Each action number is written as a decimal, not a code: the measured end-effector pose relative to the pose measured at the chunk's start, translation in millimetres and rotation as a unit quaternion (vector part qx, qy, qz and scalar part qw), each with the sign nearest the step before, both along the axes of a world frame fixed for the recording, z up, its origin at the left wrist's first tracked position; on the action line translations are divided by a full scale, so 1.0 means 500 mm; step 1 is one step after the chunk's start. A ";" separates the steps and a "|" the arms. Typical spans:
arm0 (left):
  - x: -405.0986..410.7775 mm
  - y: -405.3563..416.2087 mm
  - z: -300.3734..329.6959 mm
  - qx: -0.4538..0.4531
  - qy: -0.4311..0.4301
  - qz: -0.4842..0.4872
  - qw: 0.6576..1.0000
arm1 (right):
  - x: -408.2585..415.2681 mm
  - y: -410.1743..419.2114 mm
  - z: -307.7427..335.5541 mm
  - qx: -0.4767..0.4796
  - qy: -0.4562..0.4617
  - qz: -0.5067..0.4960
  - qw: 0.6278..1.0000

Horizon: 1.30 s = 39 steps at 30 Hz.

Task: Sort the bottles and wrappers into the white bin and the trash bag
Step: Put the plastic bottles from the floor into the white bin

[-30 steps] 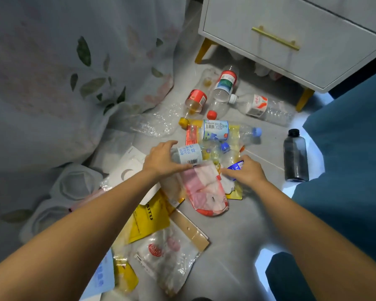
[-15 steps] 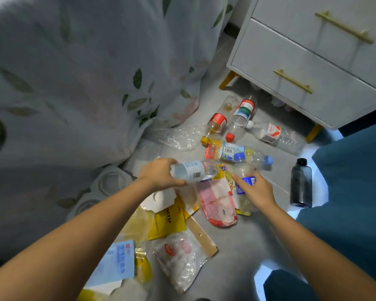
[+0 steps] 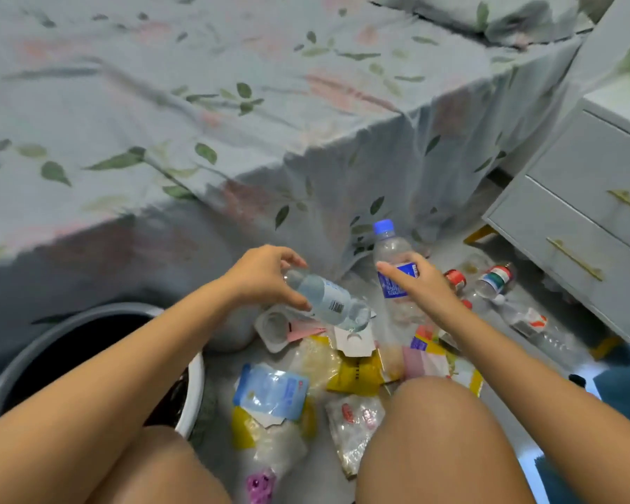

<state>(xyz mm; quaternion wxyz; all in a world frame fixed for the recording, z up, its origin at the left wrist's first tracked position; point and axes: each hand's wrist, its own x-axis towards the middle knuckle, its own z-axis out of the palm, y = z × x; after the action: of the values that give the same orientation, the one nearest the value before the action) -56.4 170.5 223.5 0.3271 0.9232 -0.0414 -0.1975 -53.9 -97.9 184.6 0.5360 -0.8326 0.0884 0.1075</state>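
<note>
Both hands are now lifted off the floor, each carrying a bottle that was lying among the litter half a second ago, and the view is tilting up so that the bed fills the top and a bin is coming into sight at lower left. Left hand [image 3: 259, 276] is gripping a clear bottle [image 3: 328, 303] by its upper end, fingers curled round it, the bottle slanting down to the right with its barcode label showing. Right hand [image 3: 421, 281] is clasping a blue-capped bottle [image 3: 393, 263] round its blue label, holding it nearly upright, cap on top. Both bottles are hanging in the air above the wrappers [image 3: 353, 372], which are lying spread over the floor [image 3: 306, 478] between the person's knees: yellow packets, a pale blue pouch [image 3: 270, 391], clear bags and a white cardboard piece. More bottles [image 3: 495, 281] are lying on the floor by the foot of the nightstand [image 3: 579, 227], at the right edge. White bin [image 3: 193, 380], lined with a dark bag, is standing on the floor just beside the left forearm, close to the bed's [image 3: 197, 103] hanging sheet.
</note>
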 end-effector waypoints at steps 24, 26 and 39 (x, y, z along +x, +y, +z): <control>-0.250 0.182 0.171 -0.508 -0.192 0.473 0.694 | -0.226 0.397 0.160 0.544 0.236 0.244 0.768; -0.270 0.199 0.162 -0.465 -0.167 0.468 0.733 | -0.237 0.418 0.156 0.538 0.227 0.248 0.773; -0.424 0.311 0.046 -0.410 -0.167 0.511 0.737 | -0.293 0.546 0.144 0.387 0.219 0.320 0.836</control>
<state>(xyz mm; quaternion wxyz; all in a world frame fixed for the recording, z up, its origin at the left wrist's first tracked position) -268.5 326.0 246.5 0.7138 0.6000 0.3056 0.1928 -200.5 175.1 256.8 0.7171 -0.4934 -0.1165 0.4784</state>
